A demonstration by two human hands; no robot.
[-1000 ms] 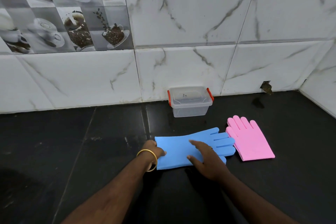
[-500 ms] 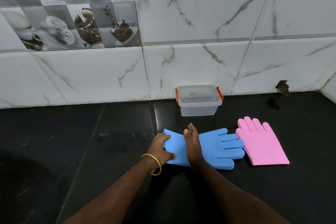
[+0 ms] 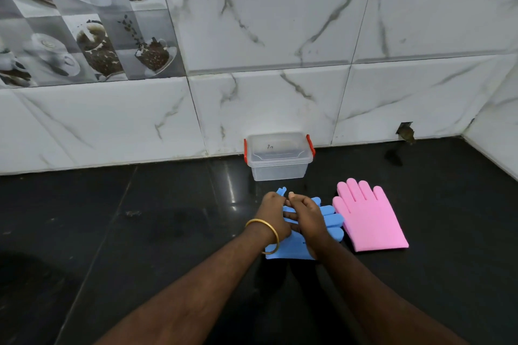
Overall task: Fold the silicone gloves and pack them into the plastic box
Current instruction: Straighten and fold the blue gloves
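Observation:
The blue silicone gloves (image 3: 332, 220) lie on the black counter in the middle, their fingers pointing right. My left hand (image 3: 273, 214), with a gold bangle on the wrist, grips the cuff end and holds it lifted over the glove's middle; a blue corner sticks up behind my knuckles. My right hand (image 3: 307, 218) lies across the middle of the blue gloves with its fingers stretched left under the raised cuff. The pink silicone gloves (image 3: 370, 221) lie flat just to the right. The clear plastic box (image 3: 279, 158) stands behind against the wall, its lid on with red clips.
A white marble-tiled wall (image 3: 280, 36) closes off the back, and another wall (image 3: 493, 143) closes off the right corner. A small dark hole (image 3: 405, 131) sits at the wall's foot on the right. The black counter (image 3: 112, 232) stretches wide to the left.
My left hand has carried the blue cuff up and to the right over the glove. My right hand has turned from standing on edge to lying across the glove's middle. The camera moved closer.

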